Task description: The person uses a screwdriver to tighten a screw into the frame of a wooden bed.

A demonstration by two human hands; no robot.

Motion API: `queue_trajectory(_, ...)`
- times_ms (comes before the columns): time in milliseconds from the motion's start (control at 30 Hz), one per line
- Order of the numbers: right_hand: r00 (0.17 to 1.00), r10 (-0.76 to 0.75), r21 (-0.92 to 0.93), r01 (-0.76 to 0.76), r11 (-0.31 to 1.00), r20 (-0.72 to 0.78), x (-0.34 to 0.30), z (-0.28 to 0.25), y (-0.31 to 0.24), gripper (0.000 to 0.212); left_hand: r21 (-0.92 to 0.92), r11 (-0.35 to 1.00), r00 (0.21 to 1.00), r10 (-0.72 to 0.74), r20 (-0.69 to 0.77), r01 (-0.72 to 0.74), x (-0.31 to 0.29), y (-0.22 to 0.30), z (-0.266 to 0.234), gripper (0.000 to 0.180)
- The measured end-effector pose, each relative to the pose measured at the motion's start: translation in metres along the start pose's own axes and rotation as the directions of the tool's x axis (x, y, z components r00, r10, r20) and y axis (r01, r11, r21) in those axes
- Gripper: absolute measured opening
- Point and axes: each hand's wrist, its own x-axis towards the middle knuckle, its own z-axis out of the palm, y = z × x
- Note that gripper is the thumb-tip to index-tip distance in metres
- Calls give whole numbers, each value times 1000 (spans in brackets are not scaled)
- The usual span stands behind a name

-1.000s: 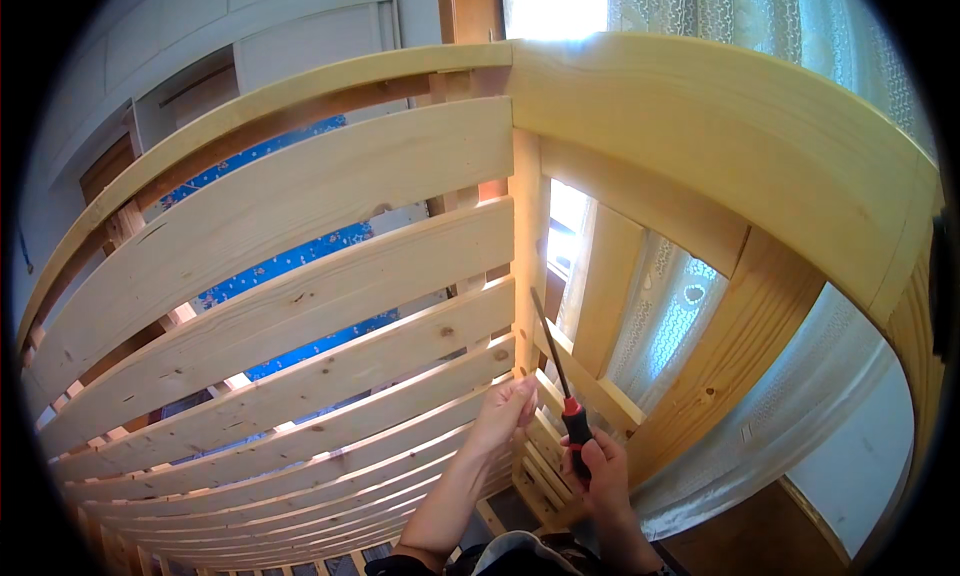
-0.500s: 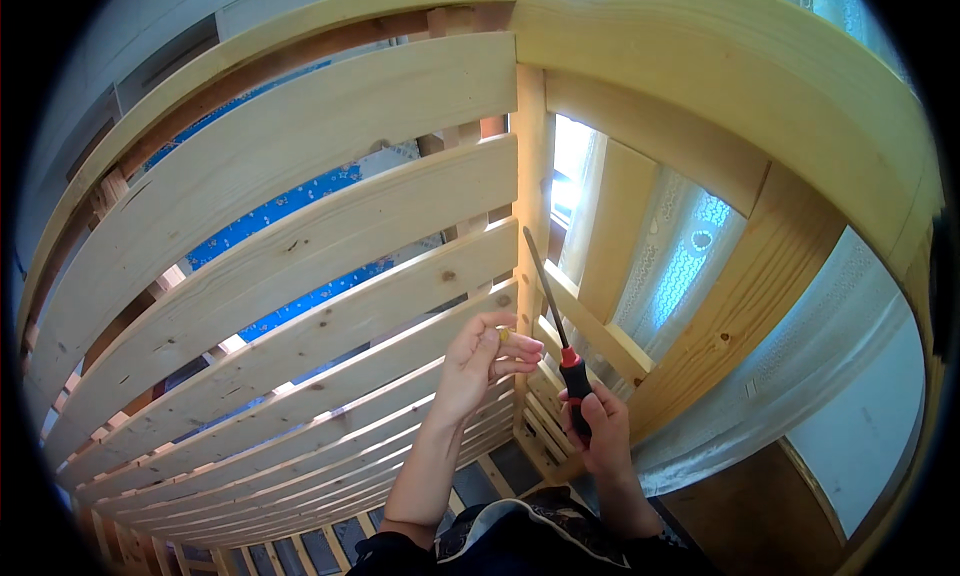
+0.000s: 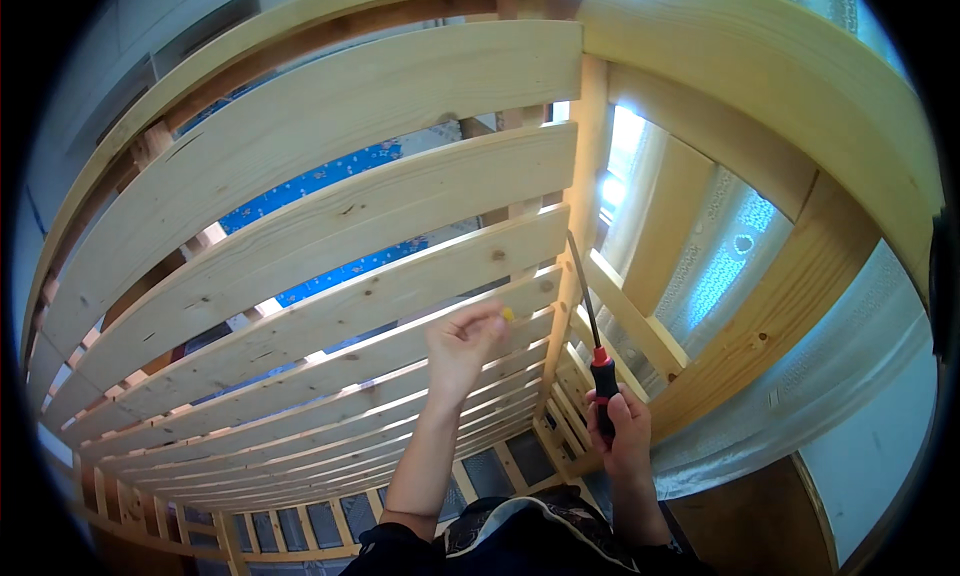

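Observation:
My right hand [image 3: 626, 431] is wrapped round the black and red handle of a screwdriver [image 3: 604, 381]. Its long thin shaft points upward, with the tip close in view to the corner post [image 3: 590, 166]. To the left, my left hand [image 3: 462, 348] pinches a small yellow piece [image 3: 508, 314] at its fingertips, too small and blurred to name surely. Behind that hand run the pale wooden slats [image 3: 430, 251] of a bed frame, which meet the post on their right. The screwdriver and the small piece are apart.
A thick curved wooden rail [image 3: 760, 51] crosses the upper right, above a slanting board [image 3: 765, 326]. White lace curtains [image 3: 800, 366] hang behind it at a bright window. Blue patterned fabric [image 3: 345, 181] shows between the slats.
The view has swung, so the frame appears farther right. My left hand's fingers have drawn in around the small yellow piece. My right hand keeps hold of the screwdriver.

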Motion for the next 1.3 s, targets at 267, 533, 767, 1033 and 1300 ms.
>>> queue_trajectory(267, 998, -19, -21, 20, 1000, 55, 8, -2, 6, 30, 300, 857, 848, 488, -209, -419, 25, 80, -15, 8)
queue_trajectory(533, 993, -16, 1, 16, 1000, 118, 17, 3, 7, 36, 699, -70, 34, 991, 133, -712, 151, 304, 8, 14)
queue_trajectory(767, 992, -48, 45, 43, 998, 117, 19, 3, 0, 26, 896, 354, 854, 519, 49, -267, 249, 360, -5, 27)
queue_trajectory(1033, 916, -389, -90, 397, 913, 95, 95, 36, -58, 20, 930, -46, 515, 822, 242, -364, 208, 314, 70, 23)
queue_trajectory(1300, 811, -585, -174, 576, 799, -3, 200, 73, -84, 31, 697, -411, 244, 731, 637, -587, 189, 207, 126, 14)
